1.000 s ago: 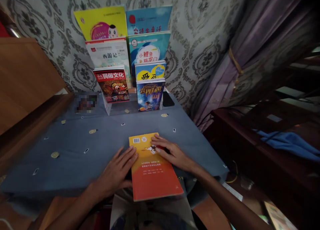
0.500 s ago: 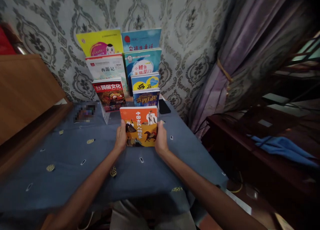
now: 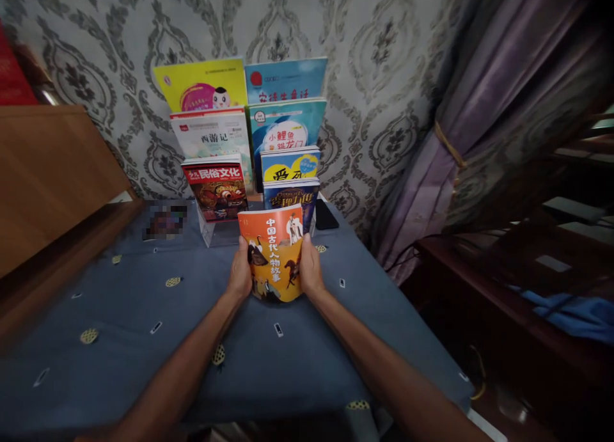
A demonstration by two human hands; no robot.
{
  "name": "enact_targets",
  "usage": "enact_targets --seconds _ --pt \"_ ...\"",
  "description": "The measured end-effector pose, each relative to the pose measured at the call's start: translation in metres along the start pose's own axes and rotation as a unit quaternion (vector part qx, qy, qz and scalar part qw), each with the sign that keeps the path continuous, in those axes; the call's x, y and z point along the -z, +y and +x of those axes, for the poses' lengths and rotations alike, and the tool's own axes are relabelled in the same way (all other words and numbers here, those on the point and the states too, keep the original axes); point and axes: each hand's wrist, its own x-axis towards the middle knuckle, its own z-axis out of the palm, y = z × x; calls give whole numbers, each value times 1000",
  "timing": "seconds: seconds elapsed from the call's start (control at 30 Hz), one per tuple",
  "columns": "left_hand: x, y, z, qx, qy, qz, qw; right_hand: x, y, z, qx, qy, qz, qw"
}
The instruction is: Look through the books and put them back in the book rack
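Grips an orange-and-yellow, slightly bowed paperback book [image 3: 273, 253] by both side edges, with the left hand [image 3: 240, 269] and the right hand [image 3: 311, 266] each closed on one edge, thumbs to the front. Cannot see the remaining fingers behind it. Holds the book cover toward the camera, over the blue-grey patterned tabletop [image 3: 192, 339], before a clear plastic display stand [image 3: 207, 234]. Masks part of a dark-blue paperback [image 3: 290, 194] at the stand's lower right; cannot confirm contact. Note also a red-and-brown paperback [image 3: 218, 196] at lower left.
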Motion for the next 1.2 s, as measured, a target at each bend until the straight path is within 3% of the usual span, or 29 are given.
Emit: enact_targets --seconds 0.13,0.3,0.6,0.87,1.2 --pt "1 1 1 -24 3 -10 1000 0 -3 3 -32 -13 63 997" --pt "2 7 2 -1 19 -31 999 -1 -11 0 -53 -41 77 995" --pt "9 15 -2 49 -6 -24 998 -1 -22 -8 -103 -94 121 983" --pt "9 14 -1 56 -8 -14 998 0 -20 -7 -140 -74 104 982" --pt "-1 17 -8 41 1 11 999 3 -22 -10 -95 -51 56 993"
